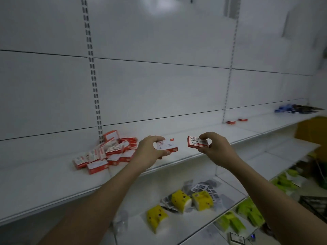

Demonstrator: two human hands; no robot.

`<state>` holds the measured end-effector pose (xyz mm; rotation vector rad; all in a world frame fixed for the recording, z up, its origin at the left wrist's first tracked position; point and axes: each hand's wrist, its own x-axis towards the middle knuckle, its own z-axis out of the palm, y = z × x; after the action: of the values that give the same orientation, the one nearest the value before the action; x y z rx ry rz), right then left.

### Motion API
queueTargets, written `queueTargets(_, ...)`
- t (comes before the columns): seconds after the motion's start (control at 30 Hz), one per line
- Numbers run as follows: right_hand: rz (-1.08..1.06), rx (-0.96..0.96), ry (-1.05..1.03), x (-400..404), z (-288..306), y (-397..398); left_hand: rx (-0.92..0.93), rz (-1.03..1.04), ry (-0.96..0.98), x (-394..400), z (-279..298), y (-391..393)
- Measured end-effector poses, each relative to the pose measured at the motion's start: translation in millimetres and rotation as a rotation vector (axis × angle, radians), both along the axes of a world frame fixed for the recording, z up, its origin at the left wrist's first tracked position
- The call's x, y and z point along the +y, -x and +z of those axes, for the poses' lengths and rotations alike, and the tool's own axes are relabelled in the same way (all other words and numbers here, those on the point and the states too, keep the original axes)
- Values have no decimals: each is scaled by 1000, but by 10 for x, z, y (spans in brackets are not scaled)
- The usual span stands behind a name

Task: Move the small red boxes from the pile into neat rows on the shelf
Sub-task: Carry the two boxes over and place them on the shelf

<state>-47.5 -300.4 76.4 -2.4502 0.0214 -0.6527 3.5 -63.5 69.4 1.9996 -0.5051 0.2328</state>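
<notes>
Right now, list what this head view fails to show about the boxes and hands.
- Pile: count unclear; boxes overlap.
- Two far red boxes: labels too small.
- Blue items: blurred, cut by right edge.
- Left hand: its box has blurred print.
- Right hand: fingers cover part of its box.

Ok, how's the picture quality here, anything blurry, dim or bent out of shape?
Head view: dim overall, with a soft glare patch on the back panel at the top. The right edge is smeared, so the blue items there are unreadable. Wide-angle distortion bows the shelf edge. The box in the left hand and the one in the right hand are fairly sharp; the pile of red boxes is softer.
</notes>
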Motion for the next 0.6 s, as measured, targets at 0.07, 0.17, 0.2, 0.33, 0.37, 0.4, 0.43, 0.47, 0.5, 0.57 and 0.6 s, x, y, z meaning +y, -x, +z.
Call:
queueTargets(0.07,-25,-4,-1,-415,4,188,12,-36,4,-412,-6,95)
queueTargets(0.17,-58,4,-14,-1082,2,508,27,-75,-19,-1096,-8,273)
queueTargets(0.2,-66,6,-11,-1309,3,618,27,-92,-20,-1335,-11,335)
queueTargets(0.33,-119,10,-14,-2194,6,1038,17,-158,-38,-2278,2,593)
queueTargets(0.37,-137,13,-18,-2394,7,1134,18,-176,-41,-2496,14,654)
queueTargets(0.4,-152,11,-18,-2583,5,1218,20,-191,-39,-2701,29,704)
queueTargets(0.43,-166,11,-15,-2766,3,1292,24,-204,-34,-2897,42,748)
queueTargets(0.47,-179,11,-11,-2941,0,1358,28,-213,-28,-3085,55,787)
queueTargets(0.5,-190,12,-13,-3106,-3,1410,31,-221,-27,-3259,65,815)
queueTargets(0.57,-213,14,-22,-3414,-29,1484,34,-239,-42,-3575,66,853)
queueTargets(0.6,-225,15,-25,-3556,-52,1502,35,-248,-54,-3717,57,859)
